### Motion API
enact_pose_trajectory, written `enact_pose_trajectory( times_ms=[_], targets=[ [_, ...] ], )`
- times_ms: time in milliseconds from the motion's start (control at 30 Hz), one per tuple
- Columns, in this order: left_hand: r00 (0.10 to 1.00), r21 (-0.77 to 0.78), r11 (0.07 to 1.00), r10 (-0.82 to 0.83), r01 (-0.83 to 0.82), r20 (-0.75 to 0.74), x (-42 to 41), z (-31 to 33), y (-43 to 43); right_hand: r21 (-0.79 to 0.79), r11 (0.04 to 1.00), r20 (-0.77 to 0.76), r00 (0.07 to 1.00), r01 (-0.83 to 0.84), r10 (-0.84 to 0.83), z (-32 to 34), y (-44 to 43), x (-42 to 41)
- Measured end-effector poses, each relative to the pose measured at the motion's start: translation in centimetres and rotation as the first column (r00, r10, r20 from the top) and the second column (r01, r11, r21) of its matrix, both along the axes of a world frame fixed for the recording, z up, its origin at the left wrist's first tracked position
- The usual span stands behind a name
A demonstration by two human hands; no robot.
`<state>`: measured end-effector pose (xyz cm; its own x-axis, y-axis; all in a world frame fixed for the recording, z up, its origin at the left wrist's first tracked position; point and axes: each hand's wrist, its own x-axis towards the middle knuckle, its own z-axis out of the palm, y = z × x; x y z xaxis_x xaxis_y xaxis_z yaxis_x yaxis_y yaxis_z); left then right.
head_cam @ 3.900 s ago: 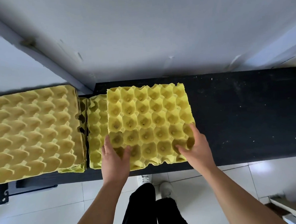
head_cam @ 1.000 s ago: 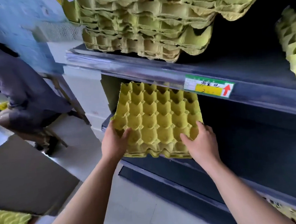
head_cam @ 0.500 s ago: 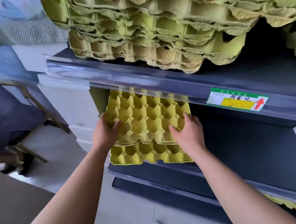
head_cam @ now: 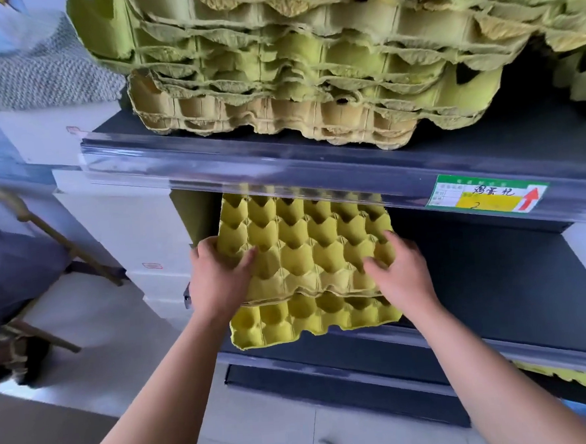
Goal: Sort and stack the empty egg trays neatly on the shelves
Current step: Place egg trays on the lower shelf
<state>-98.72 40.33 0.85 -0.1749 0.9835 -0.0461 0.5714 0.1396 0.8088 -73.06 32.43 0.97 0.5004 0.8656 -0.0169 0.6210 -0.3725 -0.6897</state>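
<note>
A yellow egg tray (head_cam: 306,245) lies on the dark middle shelf (head_cam: 494,278), its far end under the shelf above. It sits offset on a second yellow tray (head_cam: 314,318) whose front row sticks out over the shelf edge. My left hand (head_cam: 216,278) grips the upper tray's near left corner, thumb in a cup. My right hand (head_cam: 399,272) holds its near right edge with fingers curled into the cups. A tall stack of greenish-yellow trays (head_cam: 292,67) fills the upper shelf (head_cam: 281,169).
A green and yellow price label with a red arrow (head_cam: 487,198) hangs on the upper shelf's front rail. White boxes (head_cam: 119,212) stand left of the shelving. A seated person (head_cam: 10,273) is at far left. More yellow trays (head_cam: 568,376) lie on a lower shelf.
I carried the tray from the black table to the shelving. In the last second it slid deeper onto the middle shelf, over the lower tray; my view moved closer.
</note>
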Motion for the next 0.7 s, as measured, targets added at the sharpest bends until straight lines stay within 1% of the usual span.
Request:
enact_pose_trajectory(
  times_ms=[167, 300, 367, 433, 533, 633, 700],
  targets=[
    [0.993, -0.084, 0.994, -0.067, 0.076, 0.099, -0.9, -2.4, -1.5, -0.011, 1.000, -0.077, 0.997, 0.011, -0.012, -1.0, -1.8, -0.8],
    [0.959, -0.145, 0.978, -0.108, 0.149, 0.262, -1.2, -2.9, -1.8, 0.002, 0.999, -0.171, 0.984, 0.051, -0.050, -1.1, -1.7, -0.5],
    [0.957, -0.116, 0.980, -0.128, 0.163, 0.261, -1.4, -2.8, -1.9, 0.022, 0.998, -0.187, 0.981, 0.062, -0.057, -1.1, -1.7, -0.5],
    [0.956, -0.053, 0.987, -0.135, 0.154, 0.262, -1.6, -2.5, -1.5, 0.040, 0.995, -0.197, 0.977, 0.086, -0.077, -1.2, -1.7, -0.9],
    [0.947, 0.015, 0.986, -0.164, 0.166, 0.275, -2.6, -2.0, 0.0, 0.082, 0.990, -0.168, 0.980, 0.117, -0.102, -1.1, -1.3, -2.2],
    [0.940, 0.030, 0.979, -0.200, 0.200, 0.276, -3.6, -1.9, 2.4, 0.116, 0.987, -0.125, 0.987, 0.115, -0.100, -0.8, -0.1, -3.8],
    [0.934, 0.026, 0.977, -0.211, 0.212, 0.289, -4.2, -2.2, 4.0, 0.108, 0.989, -0.106, 0.991, 0.099, -0.087, -0.9, 0.9, -4.7]
  ],
)
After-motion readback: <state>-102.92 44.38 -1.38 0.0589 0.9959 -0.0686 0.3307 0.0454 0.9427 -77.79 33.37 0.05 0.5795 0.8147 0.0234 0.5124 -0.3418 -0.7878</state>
